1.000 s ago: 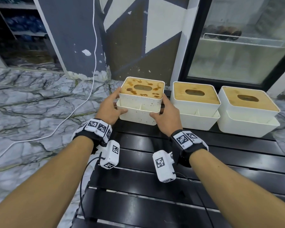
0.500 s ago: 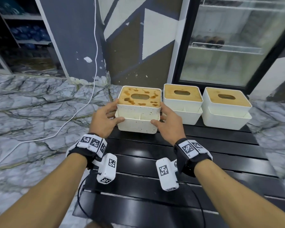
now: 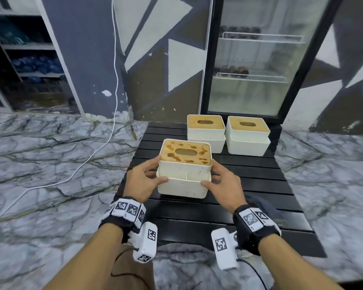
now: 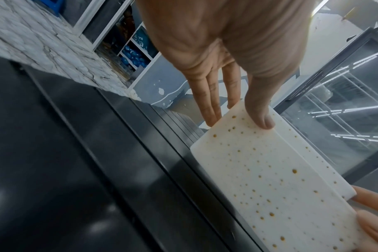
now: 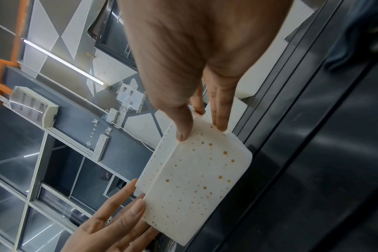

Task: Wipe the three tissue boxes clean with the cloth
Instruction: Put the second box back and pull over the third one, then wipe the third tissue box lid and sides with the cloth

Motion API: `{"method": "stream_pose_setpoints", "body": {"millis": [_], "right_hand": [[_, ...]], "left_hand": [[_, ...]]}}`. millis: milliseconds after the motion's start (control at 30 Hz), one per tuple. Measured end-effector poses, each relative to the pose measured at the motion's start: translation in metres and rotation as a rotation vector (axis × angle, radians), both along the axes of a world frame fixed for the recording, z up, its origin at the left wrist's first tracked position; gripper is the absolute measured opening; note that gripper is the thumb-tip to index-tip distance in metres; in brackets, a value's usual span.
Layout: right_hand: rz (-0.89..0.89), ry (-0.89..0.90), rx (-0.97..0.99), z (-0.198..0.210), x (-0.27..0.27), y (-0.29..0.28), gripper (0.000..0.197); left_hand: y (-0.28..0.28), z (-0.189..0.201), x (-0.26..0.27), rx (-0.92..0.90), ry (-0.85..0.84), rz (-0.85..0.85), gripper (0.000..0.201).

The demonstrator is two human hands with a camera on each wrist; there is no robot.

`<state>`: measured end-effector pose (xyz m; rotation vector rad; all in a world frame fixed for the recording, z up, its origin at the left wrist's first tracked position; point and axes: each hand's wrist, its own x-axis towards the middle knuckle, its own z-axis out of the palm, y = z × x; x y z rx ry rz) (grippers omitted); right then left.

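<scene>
A person's left hand (image 3: 142, 181) and right hand (image 3: 222, 185) clasp the stained tissue box (image 3: 184, 168) from opposite sides, thumbs on its speckled front wall, fingers curled round the side walls, over the near half of the black slatted table (image 3: 249, 181). The box sits squarely between both hands. Two cleaner tissue boxes (image 3: 227, 133) stand at the far edge. A dark cloth (image 3: 266, 206) lies just beside the right wrist, likely the nearer hand to take it.
</scene>
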<state>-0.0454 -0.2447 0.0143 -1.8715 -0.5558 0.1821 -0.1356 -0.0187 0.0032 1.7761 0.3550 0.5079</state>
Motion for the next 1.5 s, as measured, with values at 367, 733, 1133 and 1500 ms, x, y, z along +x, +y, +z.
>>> {"method": "stream_pose_setpoints", "body": {"millis": [367,733,1133,1500], "right_hand": [[-0.065,0.020,-0.032,-0.017,-0.018,-0.057,0.071],[-0.094,0.043,-0.015,-0.029,-0.022,-0.064,0.071],[-0.344,0.026,-0.059,-0.012,-0.009,-0.077,0.036],[-0.283,-0.021,-0.873,-0.041,0.010,-0.097,0.054]], "left_hand": [[-0.059,-0.019,-0.013,-0.049,0.028,-0.019,0.069],[-0.069,-0.030,-0.024,-0.070,0.018,-0.021,0.064],[-0.068,-0.026,-0.026,0.013,0.046,0.002,0.059],[-0.068,-0.020,-0.013,0.001,0.101,0.075,0.045]]}}
